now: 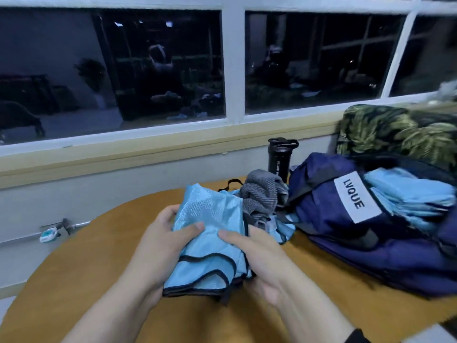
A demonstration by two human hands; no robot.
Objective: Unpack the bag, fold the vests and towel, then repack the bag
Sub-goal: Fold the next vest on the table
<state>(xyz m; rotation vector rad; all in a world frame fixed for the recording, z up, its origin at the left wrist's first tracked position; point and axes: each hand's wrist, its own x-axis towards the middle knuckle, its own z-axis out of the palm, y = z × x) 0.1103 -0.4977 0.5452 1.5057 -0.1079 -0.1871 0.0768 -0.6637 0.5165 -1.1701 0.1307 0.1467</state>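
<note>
A: Head view, item one: left hand (pixel 160 246) and right hand (pixel 259 263), both clamped on a blue vest (pixel 207 233), thumbs on top, probably pinning a fold.
B: Appearance?
A: Shiny mesh, black-edged, bunched above the table (pixel 99 268). Grey towel (pixel 262 194) beyond; navy bag (pixel 346 219) right, holding folded vests (pixel 408 196).

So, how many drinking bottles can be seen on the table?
1. The black bottle stands upright at the back of the table, behind the grey towel and left of the navy bag. The bag may hide more.
</note>
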